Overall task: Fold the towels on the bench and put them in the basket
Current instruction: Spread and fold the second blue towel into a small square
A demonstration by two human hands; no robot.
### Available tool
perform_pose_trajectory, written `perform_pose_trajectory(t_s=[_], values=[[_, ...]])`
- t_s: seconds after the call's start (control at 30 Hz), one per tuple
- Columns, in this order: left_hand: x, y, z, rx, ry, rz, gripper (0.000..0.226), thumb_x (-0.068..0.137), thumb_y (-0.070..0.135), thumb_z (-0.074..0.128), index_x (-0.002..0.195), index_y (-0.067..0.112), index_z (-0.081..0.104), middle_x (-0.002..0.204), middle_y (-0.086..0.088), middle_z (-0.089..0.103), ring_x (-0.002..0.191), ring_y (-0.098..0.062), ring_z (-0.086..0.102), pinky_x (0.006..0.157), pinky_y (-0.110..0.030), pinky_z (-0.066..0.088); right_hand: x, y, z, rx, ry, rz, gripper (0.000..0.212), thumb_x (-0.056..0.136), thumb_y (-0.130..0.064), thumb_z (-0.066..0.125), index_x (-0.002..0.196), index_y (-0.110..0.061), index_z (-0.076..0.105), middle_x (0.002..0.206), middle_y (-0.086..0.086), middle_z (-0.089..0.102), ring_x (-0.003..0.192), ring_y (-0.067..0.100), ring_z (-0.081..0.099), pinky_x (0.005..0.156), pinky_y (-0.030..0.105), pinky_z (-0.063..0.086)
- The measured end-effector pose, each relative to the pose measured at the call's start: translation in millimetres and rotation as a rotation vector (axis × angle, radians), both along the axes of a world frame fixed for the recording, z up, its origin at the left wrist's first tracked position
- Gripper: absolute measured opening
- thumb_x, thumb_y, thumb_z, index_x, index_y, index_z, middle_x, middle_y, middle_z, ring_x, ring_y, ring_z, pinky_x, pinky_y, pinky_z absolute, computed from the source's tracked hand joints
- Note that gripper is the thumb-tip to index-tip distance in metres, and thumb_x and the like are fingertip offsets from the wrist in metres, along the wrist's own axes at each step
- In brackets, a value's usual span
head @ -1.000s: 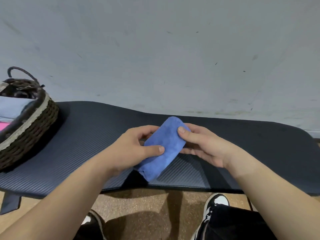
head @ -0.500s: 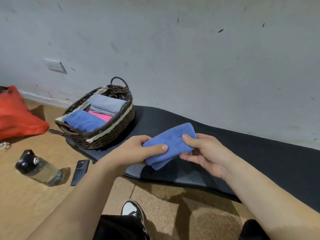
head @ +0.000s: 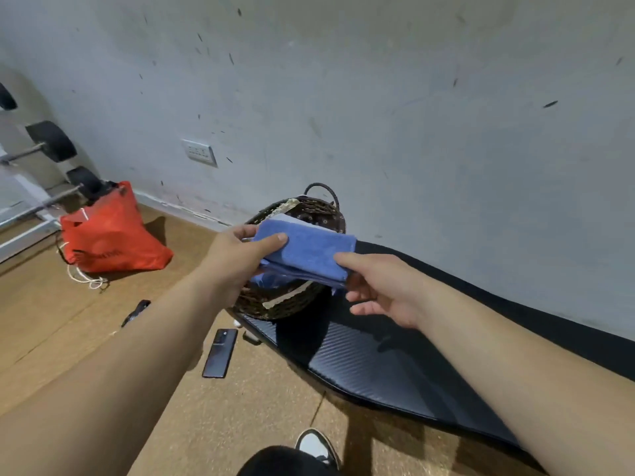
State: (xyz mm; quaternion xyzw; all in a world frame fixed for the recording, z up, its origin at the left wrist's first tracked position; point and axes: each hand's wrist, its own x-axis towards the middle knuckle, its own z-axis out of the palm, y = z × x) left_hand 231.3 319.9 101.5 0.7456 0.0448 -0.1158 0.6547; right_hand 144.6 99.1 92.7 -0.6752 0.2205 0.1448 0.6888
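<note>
A folded blue towel (head: 309, 250) hangs flat just above the dark wicker basket (head: 278, 305), which stands on the left end of the black padded bench (head: 395, 359). My left hand (head: 237, 259) grips the towel's left end, thumb on top. My right hand (head: 378, 286) holds its right end, thumb on top and fingers underneath. The towel hides most of the basket's inside; a strip of pale towel (head: 287, 218) shows behind it and a bit of blue below it.
A black phone (head: 220, 352) lies on the cork floor beside the bench end, with a small dark object (head: 135, 312) further left. An orange bag (head: 110, 231) and barbell weights (head: 51, 140) stand by the wall. My shoe (head: 318, 448) is at the bottom.
Both hands have carried the folded blue towel left from over the bench to above the basket. My view has swung left, and the orange bag and weights have come into sight.
</note>
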Motion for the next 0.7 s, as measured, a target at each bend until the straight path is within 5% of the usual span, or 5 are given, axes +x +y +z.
perform_pose_trajectory(t_s=[0.3, 0.43, 0.57, 0.7], values=[[77, 15, -12, 0.473, -0.120, -0.047, 0.044, 0.091, 0.028, 0.079, 0.130, 0.012, 0.065, 0.094, 0.002, 0.064, 0.092, -0.022, 0.066, 0.088, -0.040, 0.060, 77, 41, -22, -0.225, -0.053, -0.053, 0.032, 0.096, -0.046, 0.066, 0.093, -0.015, 0.060, 0.072, 0.005, 0.057, 0.050, 0.015, 0.047, 0.045, 0.023, 0.040], [92, 11, -15, 0.649, -0.125, -0.141, 0.058, 0.090, 0.037, 0.080, 0.139, 0.013, 0.061, 0.111, -0.003, 0.062, 0.101, -0.025, 0.060, 0.084, -0.036, 0.049, 80, 30, -33, -0.262, -0.116, -0.129, 0.042, 0.097, -0.051, 0.063, 0.121, -0.017, 0.061, 0.078, 0.005, 0.065, 0.055, 0.014, 0.055, 0.045, 0.024, 0.045], [99, 9, -19, 1.044, -0.381, -0.171, 0.055, 0.086, 0.038, 0.080, 0.134, 0.016, 0.064, 0.129, -0.009, 0.067, 0.117, -0.032, 0.061, 0.091, -0.039, 0.050, 75, 22, -34, -0.239, -0.123, -0.118, 0.043, 0.100, -0.053, 0.057, 0.120, -0.016, 0.066, 0.084, 0.004, 0.071, 0.062, 0.014, 0.062, 0.052, 0.025, 0.051], [79, -15, -16, 1.065, -0.502, -0.257, 0.040, 0.095, 0.045, 0.065, 0.123, 0.017, 0.070, 0.118, -0.007, 0.069, 0.114, -0.033, 0.062, 0.089, -0.041, 0.053, 70, 22, -27, -0.215, -0.126, -0.138, 0.036, 0.103, -0.049, 0.054, 0.112, -0.017, 0.067, 0.086, 0.006, 0.071, 0.068, 0.016, 0.064, 0.056, 0.026, 0.054]])
